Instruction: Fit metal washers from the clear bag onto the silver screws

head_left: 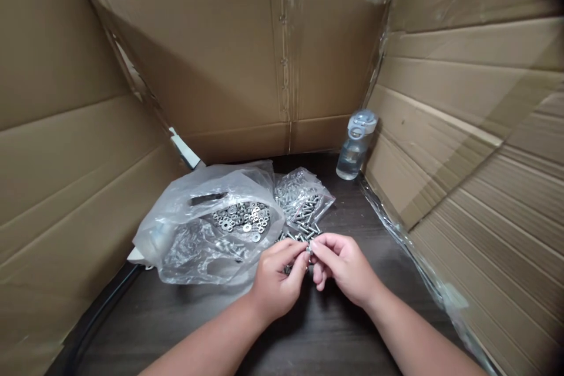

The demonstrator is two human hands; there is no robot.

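Observation:
My left hand (282, 276) and my right hand (341, 264) meet just in front of a pile of metal screws (307, 226). Between the fingertips of both hands is a small metal piece (309, 250), mostly covered; it looks like a screw with a nut or washer. Both hands are closed in a pinch on it. Left of the screws, washers and nuts (244, 217) lie in the opening of a translucent plastic bag (211, 182). Behind my hands, a clear bag (299, 188) holds more screws, some spilling out toward me.
A water bottle (356, 144) stands at the back right of the dark table (326, 335). Cardboard walls (198, 59) rise at the back, left and right. A white object (185, 148) leans at the back left, and a dark cable (103, 305) runs along the left edge.

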